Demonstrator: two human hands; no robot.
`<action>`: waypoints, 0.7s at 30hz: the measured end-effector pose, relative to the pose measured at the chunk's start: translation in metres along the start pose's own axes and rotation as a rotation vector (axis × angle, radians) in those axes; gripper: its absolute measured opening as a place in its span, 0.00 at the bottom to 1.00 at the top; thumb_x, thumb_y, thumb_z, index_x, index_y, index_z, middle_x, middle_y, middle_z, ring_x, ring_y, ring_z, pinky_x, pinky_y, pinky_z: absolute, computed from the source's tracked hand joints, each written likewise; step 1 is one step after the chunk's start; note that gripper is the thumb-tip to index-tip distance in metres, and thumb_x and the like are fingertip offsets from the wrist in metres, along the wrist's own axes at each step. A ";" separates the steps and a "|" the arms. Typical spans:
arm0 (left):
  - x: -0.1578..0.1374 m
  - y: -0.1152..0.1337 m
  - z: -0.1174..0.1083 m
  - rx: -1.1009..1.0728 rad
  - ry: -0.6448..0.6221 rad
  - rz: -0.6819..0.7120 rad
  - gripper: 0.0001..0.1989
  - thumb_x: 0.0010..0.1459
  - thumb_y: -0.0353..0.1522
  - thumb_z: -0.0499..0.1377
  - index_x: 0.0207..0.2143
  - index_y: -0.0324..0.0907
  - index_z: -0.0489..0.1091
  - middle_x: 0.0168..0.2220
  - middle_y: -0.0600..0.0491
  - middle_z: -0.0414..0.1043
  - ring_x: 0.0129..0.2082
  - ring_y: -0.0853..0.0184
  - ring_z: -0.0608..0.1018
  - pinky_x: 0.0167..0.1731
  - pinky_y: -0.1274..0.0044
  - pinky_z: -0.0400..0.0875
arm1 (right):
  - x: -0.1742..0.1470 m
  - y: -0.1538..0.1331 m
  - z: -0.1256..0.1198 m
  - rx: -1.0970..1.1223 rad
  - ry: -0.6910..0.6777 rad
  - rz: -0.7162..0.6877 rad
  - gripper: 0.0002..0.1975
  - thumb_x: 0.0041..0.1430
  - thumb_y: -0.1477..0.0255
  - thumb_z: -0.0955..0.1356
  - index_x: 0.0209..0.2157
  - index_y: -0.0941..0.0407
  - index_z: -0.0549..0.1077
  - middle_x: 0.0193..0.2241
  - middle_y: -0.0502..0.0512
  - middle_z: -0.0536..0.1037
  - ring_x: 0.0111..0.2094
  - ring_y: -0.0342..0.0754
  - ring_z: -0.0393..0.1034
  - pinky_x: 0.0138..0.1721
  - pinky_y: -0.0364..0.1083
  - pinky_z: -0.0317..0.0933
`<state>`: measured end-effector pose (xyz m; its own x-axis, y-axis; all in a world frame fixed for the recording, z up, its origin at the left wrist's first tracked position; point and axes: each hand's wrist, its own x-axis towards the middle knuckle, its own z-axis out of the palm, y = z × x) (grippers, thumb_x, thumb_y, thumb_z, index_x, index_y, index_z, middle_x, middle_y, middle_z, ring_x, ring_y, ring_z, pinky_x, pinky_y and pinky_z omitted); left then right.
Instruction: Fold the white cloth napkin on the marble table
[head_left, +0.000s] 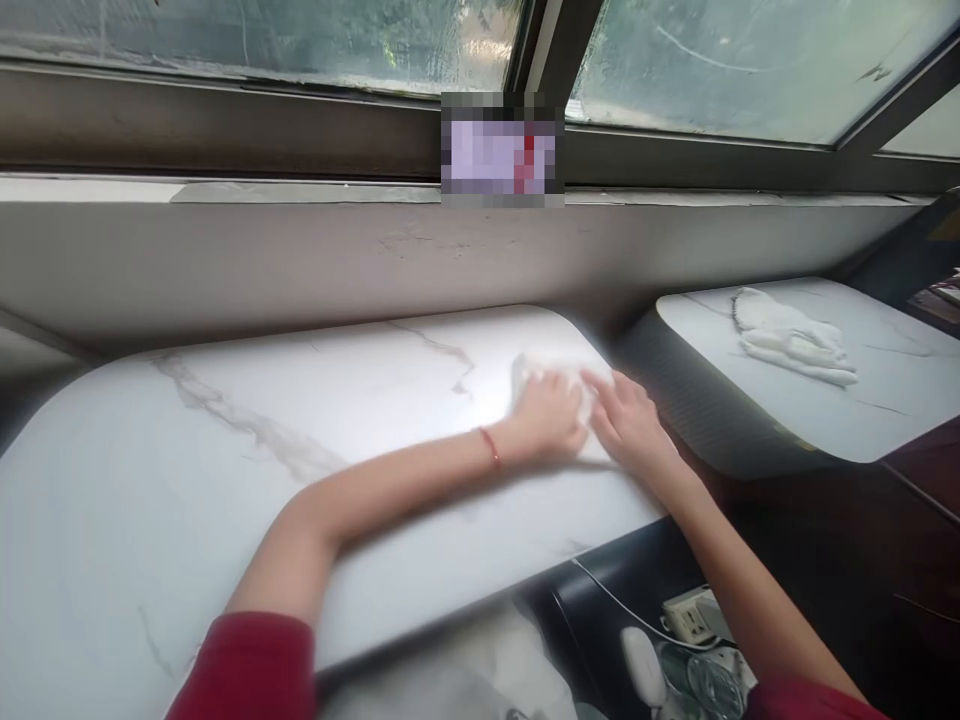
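Note:
On the right part of the white marbled tabletop (405, 400) lies a white cloth (527, 368), partly covered and smeared by motion. My left hand (551, 412) is closed over the cloth and presses it against the surface; a thin red bracelet (490, 448) circles that wrist. Close beside it, my right hand (628, 420) is at the table's right edge with its fingers stretched out and apart. Its fingertips reach the cloth's right side, and I see nothing gripped in that hand.
To the right, a second white marbled table (892, 400) bears a pair of folded white gloves (795, 340). Below the front edge are a power strip (694, 615), a white cable (622, 605) and a clear glass (712, 685). A wall (300, 255) and windows stand behind.

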<state>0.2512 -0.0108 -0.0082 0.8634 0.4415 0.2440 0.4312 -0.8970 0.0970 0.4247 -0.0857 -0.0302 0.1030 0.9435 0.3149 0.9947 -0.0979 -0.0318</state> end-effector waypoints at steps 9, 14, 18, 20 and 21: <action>-0.027 0.053 0.030 -0.047 0.126 0.342 0.34 0.65 0.45 0.49 0.65 0.30 0.57 0.63 0.30 0.62 0.63 0.45 0.65 0.60 0.57 0.55 | -0.106 0.004 -0.021 -0.062 0.055 0.212 0.28 0.69 0.66 0.53 0.67 0.55 0.60 0.62 0.71 0.60 0.60 0.67 0.60 0.52 0.66 0.64; -0.011 0.028 0.033 -0.039 0.116 0.211 0.34 0.64 0.45 0.50 0.65 0.31 0.57 0.64 0.31 0.61 0.63 0.46 0.65 0.61 0.57 0.54 | -0.052 0.009 -0.006 -0.220 -0.038 0.151 0.29 0.68 0.64 0.53 0.66 0.57 0.59 0.61 0.74 0.61 0.53 0.66 0.66 0.47 0.63 0.66; 0.008 -0.010 0.033 -0.040 0.125 0.118 0.33 0.63 0.44 0.50 0.65 0.35 0.59 0.63 0.35 0.63 0.62 0.47 0.65 0.61 0.56 0.54 | 0.008 0.003 0.006 -0.302 -0.094 0.072 0.29 0.67 0.66 0.54 0.66 0.60 0.59 0.59 0.77 0.63 0.49 0.65 0.67 0.46 0.63 0.66; 0.017 -0.032 0.030 -0.023 0.115 0.074 0.32 0.63 0.44 0.51 0.64 0.35 0.60 0.63 0.35 0.63 0.62 0.47 0.65 0.61 0.57 0.54 | 0.037 -0.007 0.010 -0.309 -0.130 0.058 0.30 0.67 0.67 0.54 0.67 0.60 0.58 0.59 0.78 0.64 0.48 0.65 0.67 0.45 0.62 0.65; 0.021 -0.042 0.027 -0.011 0.100 0.049 0.32 0.63 0.44 0.51 0.64 0.35 0.60 0.63 0.34 0.63 0.62 0.48 0.65 0.61 0.58 0.54 | 0.051 -0.014 0.013 -0.311 -0.148 0.061 0.30 0.67 0.67 0.53 0.67 0.61 0.57 0.59 0.78 0.63 0.49 0.65 0.67 0.45 0.61 0.65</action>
<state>0.2578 0.0370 -0.0333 0.8527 0.3931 0.3440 0.3856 -0.9179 0.0930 0.4157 -0.0324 -0.0260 0.1834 0.9664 0.1800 0.9412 -0.2255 0.2516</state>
